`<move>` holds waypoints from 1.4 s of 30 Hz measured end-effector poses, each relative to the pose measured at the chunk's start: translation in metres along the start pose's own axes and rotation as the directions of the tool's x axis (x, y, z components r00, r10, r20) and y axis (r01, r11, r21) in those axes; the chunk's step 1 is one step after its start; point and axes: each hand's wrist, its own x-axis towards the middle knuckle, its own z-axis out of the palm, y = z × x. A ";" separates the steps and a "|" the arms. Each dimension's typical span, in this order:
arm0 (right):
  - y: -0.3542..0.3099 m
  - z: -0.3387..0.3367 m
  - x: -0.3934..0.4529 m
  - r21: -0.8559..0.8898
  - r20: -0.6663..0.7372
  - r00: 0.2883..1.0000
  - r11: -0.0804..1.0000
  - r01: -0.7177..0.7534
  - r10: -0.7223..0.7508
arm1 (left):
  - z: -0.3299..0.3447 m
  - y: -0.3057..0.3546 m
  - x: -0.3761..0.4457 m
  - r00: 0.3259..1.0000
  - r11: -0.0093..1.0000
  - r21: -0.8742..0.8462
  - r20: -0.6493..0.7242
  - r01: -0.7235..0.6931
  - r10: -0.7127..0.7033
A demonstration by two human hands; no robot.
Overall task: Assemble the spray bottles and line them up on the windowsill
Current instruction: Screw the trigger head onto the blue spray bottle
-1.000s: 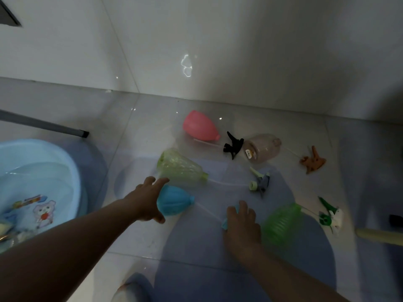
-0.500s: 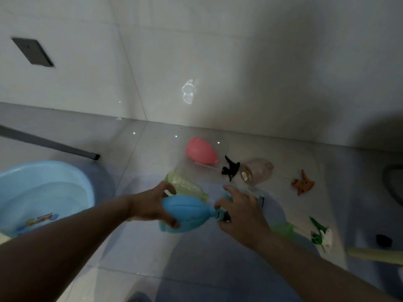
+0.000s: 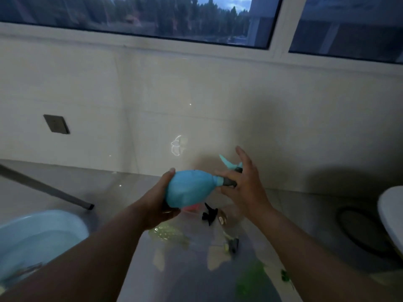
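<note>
On the floor point(image 3: 113, 214) nearest the viewer lie a blurred green bottle point(image 3: 250, 277) and a yellow-green bottle point(image 3: 168, 233), with a black trigger head point(image 3: 209, 214) beyond them. Above these, the left hand point(image 3: 158, 204) grips the base of the blue spray bottle point(image 3: 189, 188), held sideways in the air. The right hand point(image 3: 242, 184) pinches its dark collar point(image 3: 229, 182) with thumb and fingers point(image 3: 224, 174), the other fingers spread. The windowsill point(image 3: 196, 51) runs along the far wall.

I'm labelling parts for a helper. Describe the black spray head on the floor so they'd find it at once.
Start at the blue bottle held up in both hands below the window. Look straight beneath its neck, on the tiled floor. The black spray head lies there loose, the only black piece; nearby parts are pink, clear or green.
</note>
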 end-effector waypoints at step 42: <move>0.018 -0.027 0.022 0.820 0.314 0.798 0.277 -0.501 0.514 | 0.041 0.020 0.001 0.955 0.990 -0.139 0.287 -0.040 0.079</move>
